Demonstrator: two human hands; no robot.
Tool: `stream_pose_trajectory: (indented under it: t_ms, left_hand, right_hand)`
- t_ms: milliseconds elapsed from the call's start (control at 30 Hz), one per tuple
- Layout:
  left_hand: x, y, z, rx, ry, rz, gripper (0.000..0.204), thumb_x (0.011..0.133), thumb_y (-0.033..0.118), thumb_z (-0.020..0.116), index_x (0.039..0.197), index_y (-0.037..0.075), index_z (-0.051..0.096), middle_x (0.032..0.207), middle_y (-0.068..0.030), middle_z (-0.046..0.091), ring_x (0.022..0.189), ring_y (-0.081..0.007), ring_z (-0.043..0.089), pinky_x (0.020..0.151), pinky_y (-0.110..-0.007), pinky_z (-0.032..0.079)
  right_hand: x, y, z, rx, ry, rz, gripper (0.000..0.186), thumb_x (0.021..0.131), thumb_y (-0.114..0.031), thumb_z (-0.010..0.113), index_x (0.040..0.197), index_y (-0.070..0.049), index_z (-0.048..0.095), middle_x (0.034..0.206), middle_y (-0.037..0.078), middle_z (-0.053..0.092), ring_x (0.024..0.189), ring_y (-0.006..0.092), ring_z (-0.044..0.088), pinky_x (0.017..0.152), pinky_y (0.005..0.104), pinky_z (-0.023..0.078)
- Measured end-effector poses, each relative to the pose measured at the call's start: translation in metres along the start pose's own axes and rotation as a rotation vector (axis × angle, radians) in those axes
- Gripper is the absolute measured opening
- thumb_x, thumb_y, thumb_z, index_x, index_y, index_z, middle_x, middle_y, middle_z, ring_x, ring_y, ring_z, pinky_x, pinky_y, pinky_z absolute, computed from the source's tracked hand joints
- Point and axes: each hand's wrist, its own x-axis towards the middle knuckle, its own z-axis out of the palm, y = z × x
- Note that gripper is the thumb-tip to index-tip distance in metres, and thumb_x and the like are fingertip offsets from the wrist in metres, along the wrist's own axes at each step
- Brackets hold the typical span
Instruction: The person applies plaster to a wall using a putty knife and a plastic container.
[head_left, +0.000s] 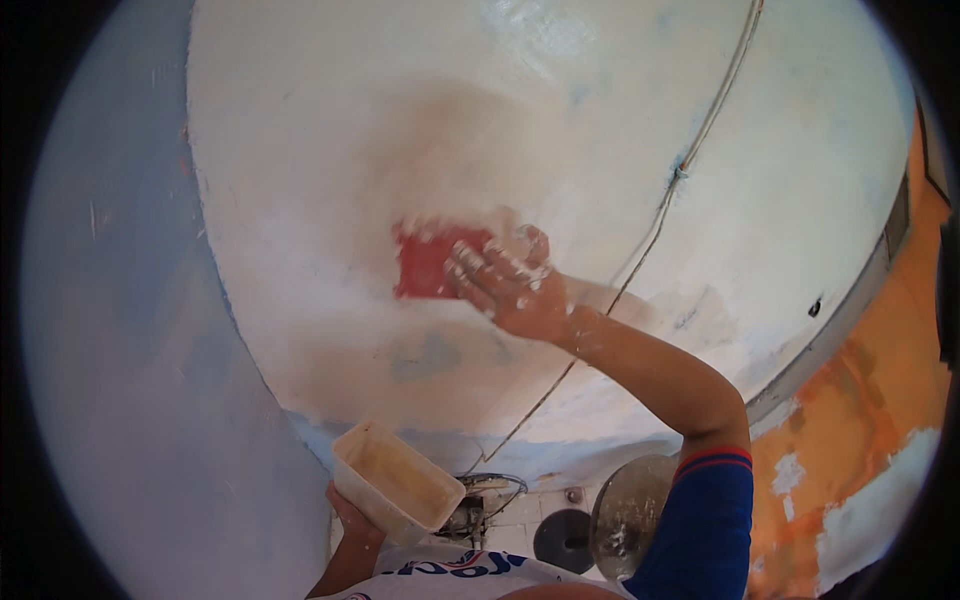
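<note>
My right hand, smeared with white paste, presses a flat red plastic putty spreader against the whitish wall. Its fingers lie over the right part of the spreader, and paste clings along the upper edge. Brownish damp-looking patches show above and below it. Low on the left, my left hand grips a rectangular white plastic tub from its side and underneath. The tub is tilted, and a thin beige residue coats its inside. Most of the left fingers are hidden behind the tub.
A thin cable runs diagonally down the wall to the right of my hand. A bluish wall meets it at the left corner. Below are tangled dark cables, a dark round object and a dusty round container. An orange patched wall stands right.
</note>
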Motion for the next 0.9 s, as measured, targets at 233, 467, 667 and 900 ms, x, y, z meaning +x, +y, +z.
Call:
stream_pose_trajectory:
  t_ms: [233, 467, 667, 900]
  left_hand:
    - [0.023, 0.044, -0.026, 0.077, -0.135, -0.092, 0.069, 0.1, 0.063, 0.03, 0.143, 0.014, 0.054, 0.135, -0.01, 0.062, 0.122, -0.0339, 0.061, 0.104, -0.052, 0.052]
    - [0.051, 0.076, -0.062, 0.042, -0.282, -0.066, 0.075, 0.099, 0.071, 0.034, 0.149, 0.018, 0.05, 0.145, -0.0083, 0.057, 0.131, -0.0342, 0.057, 0.109, -0.057, 0.047]
    - [0.064, 0.074, -0.081, -0.013, -0.462, -0.2, 0.073, 0.099, 0.07, 0.039, 0.15, 0.02, 0.05, 0.148, -0.0069, 0.056, 0.133, -0.0334, 0.056, 0.109, -0.058, 0.047]
    - [0.077, 0.084, -0.073, 0.013, -0.413, -0.254, 0.073, 0.099, 0.07, 0.039, 0.15, 0.02, 0.05, 0.148, -0.0067, 0.055, 0.133, -0.0333, 0.056, 0.11, -0.057, 0.047]
  right_hand:
    - [0.108, 0.137, -0.072, -0.183, 0.271, 0.529, 0.032, 0.08, 0.005, 0.072, 0.11, -0.007, 0.075, 0.094, 0.011, 0.071, 0.084, 0.0298, 0.065, 0.081, 0.0375, 0.048]
    - [0.061, 0.075, -0.009, -0.554, -0.13, 0.211, 0.035, 0.089, -0.02, 0.07, 0.123, -0.014, 0.068, 0.125, 0.01, 0.067, 0.119, 0.0326, 0.061, 0.102, 0.0663, 0.04]
    - [0.08, 0.027, -0.047, -0.257, -0.217, 0.202, 0.026, 0.081, -0.019, 0.075, 0.106, -0.016, 0.074, 0.121, 0.007, 0.071, 0.112, 0.0286, 0.066, 0.091, 0.067, 0.041]
    - [0.142, 0.147, -0.055, -0.607, 0.06, 0.493, 0.034, 0.085, -0.005, 0.067, 0.118, -0.011, 0.071, 0.095, 0.01, 0.07, 0.086, 0.0298, 0.061, 0.087, 0.05, 0.039]
